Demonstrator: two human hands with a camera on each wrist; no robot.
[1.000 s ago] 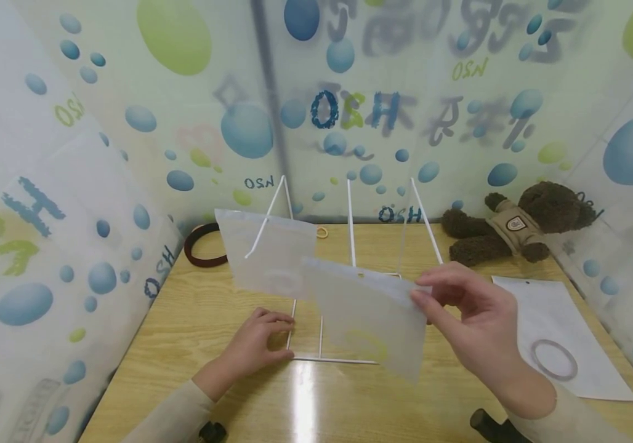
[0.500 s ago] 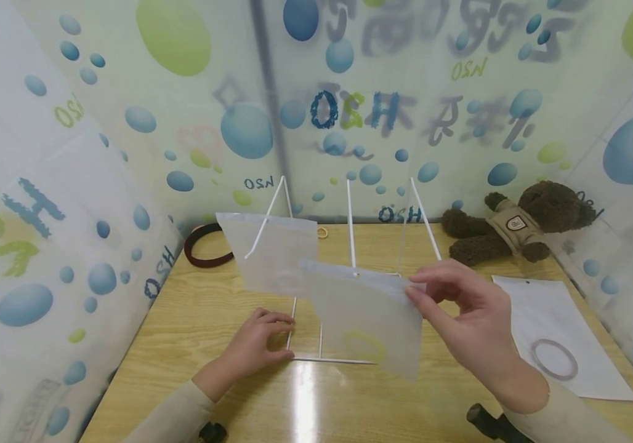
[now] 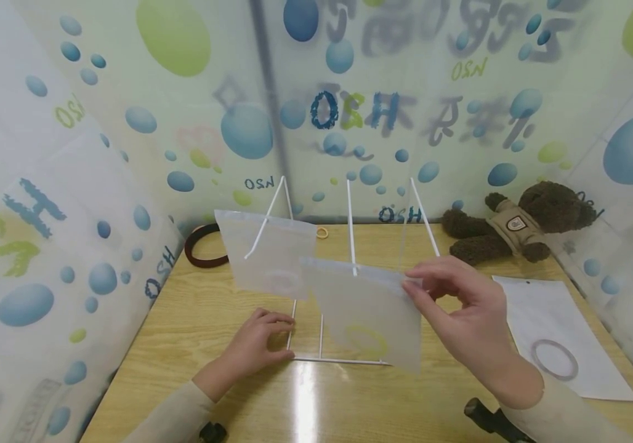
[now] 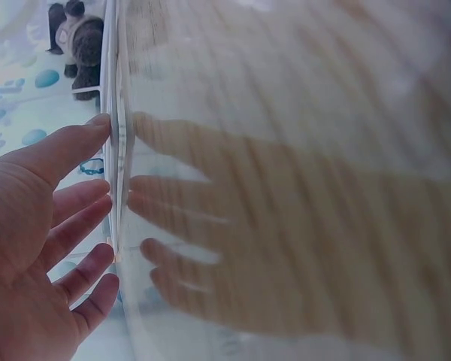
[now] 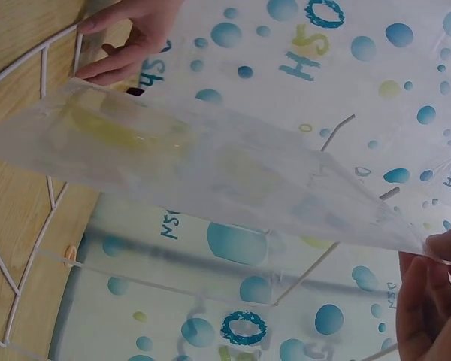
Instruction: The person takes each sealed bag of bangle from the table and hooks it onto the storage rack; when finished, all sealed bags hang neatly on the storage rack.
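Observation:
My right hand (image 3: pixel 468 323) pinches the top right corner of a frosted plastic bag (image 3: pixel 338 301) between thumb and fingers. A yellow ring (image 3: pixel 366 338) shows through the bag's lower part. The bag's top edge overlaps the tip of the middle prong of a white wire display rack (image 3: pixel 351 227). My left hand (image 3: pixel 250 341) rests on the table, its thumb and fingertips touching the left side of the rack's base; in the left wrist view the fingers (image 4: pixel 83 218) lie loosely spread. Another frosted bag (image 3: pixel 239 246), a pinkish ring faintly visible in it, hangs on the left prong.
At right lies a white bag (image 3: pixel 560 314) with a grey-pink ring (image 3: pixel 555 359). A brown teddy bear (image 3: pixel 516 224) lies behind it. A dark brown hoop (image 3: pixel 200 261) and a small tan ring (image 3: pixel 322 232) are at the back. Patterned curtains (image 3: pixel 316 147) surround the table.
My right hand has shifted slightly left and up with the bag, bringing its top edge to the middle prong's tip. The left hand stays in place.

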